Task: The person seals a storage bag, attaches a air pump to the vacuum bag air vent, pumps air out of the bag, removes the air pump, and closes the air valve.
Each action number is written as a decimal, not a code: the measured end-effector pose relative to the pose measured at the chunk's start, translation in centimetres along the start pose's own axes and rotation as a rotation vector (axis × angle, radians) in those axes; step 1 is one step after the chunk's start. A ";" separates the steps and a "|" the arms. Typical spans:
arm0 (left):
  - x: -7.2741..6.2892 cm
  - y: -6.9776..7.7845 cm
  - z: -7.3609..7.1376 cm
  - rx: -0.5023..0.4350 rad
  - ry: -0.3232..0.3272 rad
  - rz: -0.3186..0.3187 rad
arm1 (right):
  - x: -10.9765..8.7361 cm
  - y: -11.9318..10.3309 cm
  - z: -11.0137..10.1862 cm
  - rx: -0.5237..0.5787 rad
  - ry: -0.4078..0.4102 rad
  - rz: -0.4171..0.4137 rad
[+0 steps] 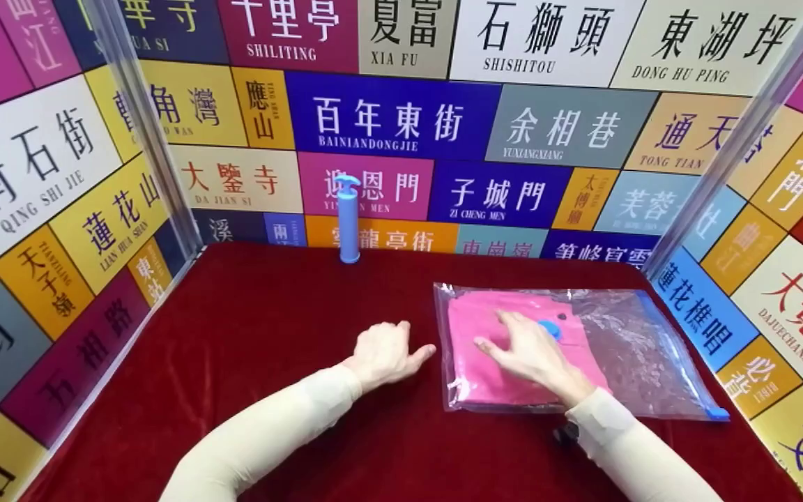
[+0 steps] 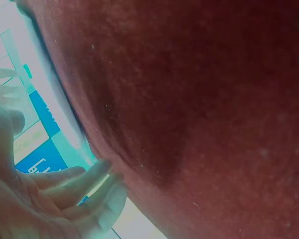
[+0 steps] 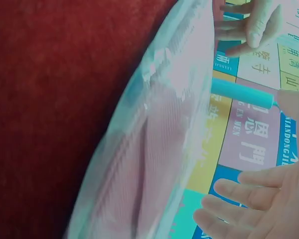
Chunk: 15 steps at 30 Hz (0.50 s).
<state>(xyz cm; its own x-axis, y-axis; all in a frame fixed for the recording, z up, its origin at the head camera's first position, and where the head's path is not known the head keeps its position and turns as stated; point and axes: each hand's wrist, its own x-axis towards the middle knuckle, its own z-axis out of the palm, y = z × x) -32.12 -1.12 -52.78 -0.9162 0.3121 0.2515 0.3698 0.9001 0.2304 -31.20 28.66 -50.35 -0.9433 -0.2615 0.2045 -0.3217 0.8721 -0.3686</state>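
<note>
A clear vacuum storage bag (image 1: 631,341) lies flat at the right, with a pink folded cloth (image 1: 492,380) inside it. Near the cloth's right side shows the bag's round blue valve (image 1: 549,329). My right hand (image 1: 530,348) is over the pink cloth, fingers loosely extended and holding nothing. In the right wrist view the fingers (image 3: 229,214) hang relaxed beside the puffed-up bag edge (image 3: 154,114). My left hand (image 1: 387,355) is left of the bag over the red cloth, thumb toward the bag. Its loosely bent fingers (image 2: 107,201) hold nothing in the left wrist view.
A blue hand pump (image 1: 348,219) stands upright at the back edge of the red-covered table (image 1: 290,300). The bag's blue zip slider (image 1: 718,413) is at its near right corner. Panels with printed signs (image 1: 394,118) enclose the back and both sides.
</note>
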 end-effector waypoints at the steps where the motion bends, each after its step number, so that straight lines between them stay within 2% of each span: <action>1: 0.1 0.0 0.0 -0.007 -0.004 -0.004 | 0.0 0.2 -0.2 0.000 0.005 0.004; 8: 0.7 0.2 0.1 -0.047 -0.046 -0.033 | -0.2 2.2 -1.8 0.040 0.057 0.028; 15: 1.1 0.6 0.3 -0.037 -0.075 -0.054 | -0.6 4.6 -3.6 -0.002 0.138 0.050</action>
<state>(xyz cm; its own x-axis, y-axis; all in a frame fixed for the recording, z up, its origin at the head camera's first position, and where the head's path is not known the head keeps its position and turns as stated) -32.96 -0.12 -52.63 -0.9433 0.2868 0.1669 0.3240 0.9046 0.2770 -31.78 34.32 -48.94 -0.9380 -0.1584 0.3084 -0.2740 0.8838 -0.3793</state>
